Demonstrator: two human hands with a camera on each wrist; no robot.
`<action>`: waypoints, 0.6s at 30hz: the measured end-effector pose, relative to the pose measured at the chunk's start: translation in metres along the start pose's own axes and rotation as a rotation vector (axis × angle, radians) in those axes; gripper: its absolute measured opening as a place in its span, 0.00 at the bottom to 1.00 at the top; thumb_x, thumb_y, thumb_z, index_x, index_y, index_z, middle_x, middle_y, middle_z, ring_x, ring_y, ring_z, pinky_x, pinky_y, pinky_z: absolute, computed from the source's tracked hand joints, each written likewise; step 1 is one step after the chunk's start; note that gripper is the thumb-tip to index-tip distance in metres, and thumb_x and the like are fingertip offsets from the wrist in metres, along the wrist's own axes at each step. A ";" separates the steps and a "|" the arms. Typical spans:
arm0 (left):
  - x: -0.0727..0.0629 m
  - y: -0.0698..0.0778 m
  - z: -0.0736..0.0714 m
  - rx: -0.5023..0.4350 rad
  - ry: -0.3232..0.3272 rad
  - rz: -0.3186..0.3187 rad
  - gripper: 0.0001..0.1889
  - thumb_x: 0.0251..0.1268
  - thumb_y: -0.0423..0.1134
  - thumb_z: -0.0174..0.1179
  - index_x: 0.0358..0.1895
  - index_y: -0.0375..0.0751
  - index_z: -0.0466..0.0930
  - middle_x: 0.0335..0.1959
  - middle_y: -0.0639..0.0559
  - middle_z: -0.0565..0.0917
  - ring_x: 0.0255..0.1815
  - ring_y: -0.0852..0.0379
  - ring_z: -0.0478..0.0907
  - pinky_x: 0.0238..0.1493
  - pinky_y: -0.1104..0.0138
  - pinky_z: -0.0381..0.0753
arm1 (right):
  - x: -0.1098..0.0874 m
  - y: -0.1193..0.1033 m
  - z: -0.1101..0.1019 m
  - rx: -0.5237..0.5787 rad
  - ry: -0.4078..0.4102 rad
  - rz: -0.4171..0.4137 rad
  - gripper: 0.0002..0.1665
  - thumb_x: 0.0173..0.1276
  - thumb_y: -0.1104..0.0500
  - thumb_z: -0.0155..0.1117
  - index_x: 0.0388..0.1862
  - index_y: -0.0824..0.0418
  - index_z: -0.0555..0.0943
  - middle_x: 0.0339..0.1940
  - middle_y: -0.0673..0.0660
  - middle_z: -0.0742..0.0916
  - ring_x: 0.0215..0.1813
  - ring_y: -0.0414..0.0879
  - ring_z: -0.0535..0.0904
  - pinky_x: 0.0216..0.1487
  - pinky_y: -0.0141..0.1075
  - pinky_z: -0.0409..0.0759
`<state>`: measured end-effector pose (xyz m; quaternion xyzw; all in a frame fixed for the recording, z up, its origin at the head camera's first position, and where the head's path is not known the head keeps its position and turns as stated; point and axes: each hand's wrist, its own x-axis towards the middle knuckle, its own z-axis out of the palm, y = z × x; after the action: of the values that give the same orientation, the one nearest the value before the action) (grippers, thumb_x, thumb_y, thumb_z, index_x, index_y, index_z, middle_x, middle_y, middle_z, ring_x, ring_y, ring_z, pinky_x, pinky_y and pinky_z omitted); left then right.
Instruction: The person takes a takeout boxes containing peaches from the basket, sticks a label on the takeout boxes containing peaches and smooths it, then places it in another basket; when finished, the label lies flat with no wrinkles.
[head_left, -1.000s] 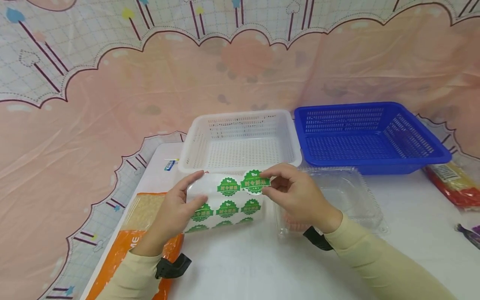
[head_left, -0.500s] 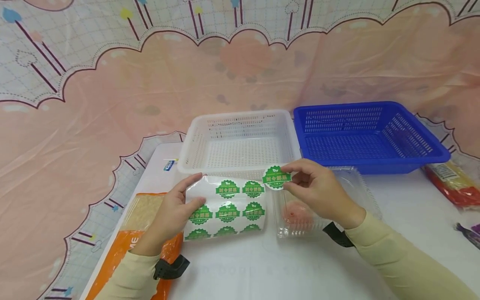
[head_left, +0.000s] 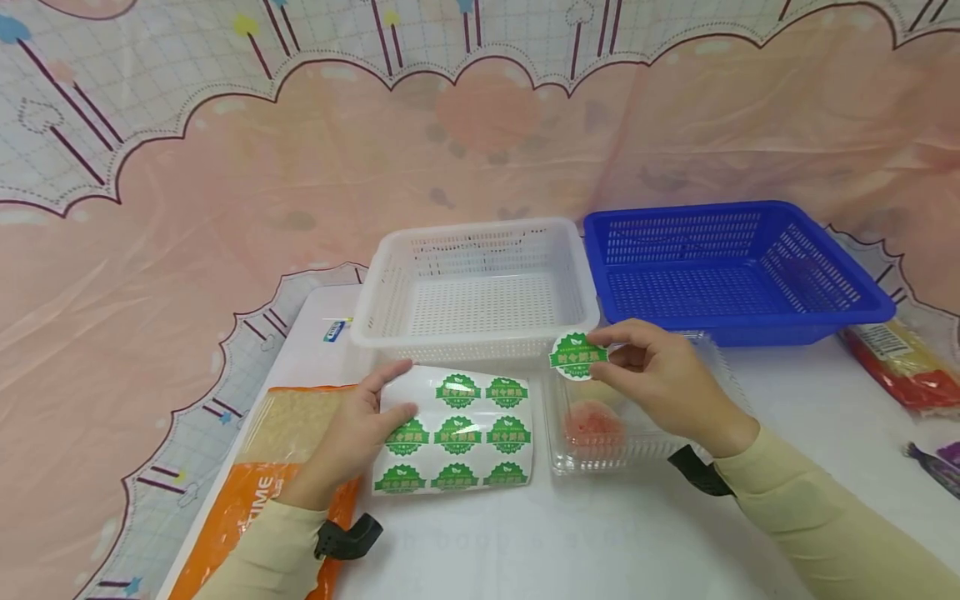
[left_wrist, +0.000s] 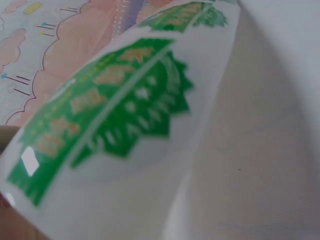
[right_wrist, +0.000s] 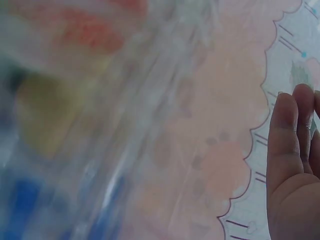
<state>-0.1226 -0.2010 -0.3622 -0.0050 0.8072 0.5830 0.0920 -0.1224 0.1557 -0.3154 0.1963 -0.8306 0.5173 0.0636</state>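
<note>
In the head view my left hand (head_left: pixel 352 442) grips the left edge of a white sticker sheet (head_left: pixel 487 412), its thumb lying on top. Green badge stickers in rows cover the sheet, with a blank spot at the upper left. Between thumb and fingers, my right hand (head_left: pixel 660 379) pinches one round green-and-white sticker (head_left: pixel 576 357), held apart from the sheet. Below that hand stands a clear plastic clamshell box (head_left: pixel 558 442); a reddish round fruit (head_left: pixel 592 427) shows through it. The left wrist view shows the sheet (left_wrist: pixel 150 165) curving up close. The right wrist view is blurred around the box.
A white basket (head_left: pixel 375 312) and a blue basket (head_left: pixel 735 312) stand side by side at the back. An orange package (head_left: pixel 251 492) lies under my left forearm. At the right are a red-and-yellow packet (head_left: pixel 903 367) and a dark thin object (head_left: pixel 933 471).
My right hand has drawn the sticker off the sheet's upper right and carried it rightward over the clear box. The sheet in my left hand has lowered and flattened slightly.
</note>
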 end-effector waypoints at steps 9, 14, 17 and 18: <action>0.008 -0.011 0.004 0.107 0.039 -0.012 0.32 0.71 0.30 0.60 0.76 0.45 0.64 0.65 0.40 0.75 0.49 0.49 0.81 0.49 0.63 0.84 | -0.004 0.009 -0.010 -0.038 0.019 0.003 0.17 0.63 0.68 0.72 0.51 0.67 0.84 0.38 0.57 0.87 0.35 0.40 0.84 0.34 0.28 0.81; 0.009 -0.012 0.003 0.206 0.044 0.021 0.30 0.71 0.32 0.59 0.75 0.45 0.65 0.72 0.43 0.68 0.64 0.45 0.72 0.65 0.52 0.72 | -0.007 0.011 -0.017 -0.056 0.011 0.037 0.16 0.64 0.66 0.72 0.52 0.66 0.84 0.38 0.57 0.87 0.35 0.42 0.84 0.34 0.29 0.80; 0.009 -0.012 0.003 0.250 0.041 0.041 0.30 0.71 0.32 0.59 0.75 0.44 0.66 0.76 0.44 0.64 0.73 0.44 0.62 0.71 0.48 0.61 | -0.009 0.013 -0.021 -0.085 0.015 0.049 0.17 0.65 0.66 0.72 0.52 0.66 0.84 0.39 0.56 0.87 0.35 0.41 0.84 0.34 0.29 0.80; 0.009 -0.012 0.003 0.258 0.041 0.045 0.30 0.71 0.32 0.59 0.74 0.44 0.66 0.76 0.45 0.63 0.75 0.43 0.60 0.72 0.47 0.58 | -0.009 0.014 -0.022 -0.093 0.014 0.055 0.17 0.65 0.65 0.72 0.53 0.66 0.84 0.39 0.56 0.88 0.35 0.40 0.84 0.34 0.29 0.80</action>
<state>-0.1296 -0.2014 -0.3759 0.0129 0.8771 0.4761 0.0622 -0.1219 0.1832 -0.3196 0.1667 -0.8584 0.4809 0.0642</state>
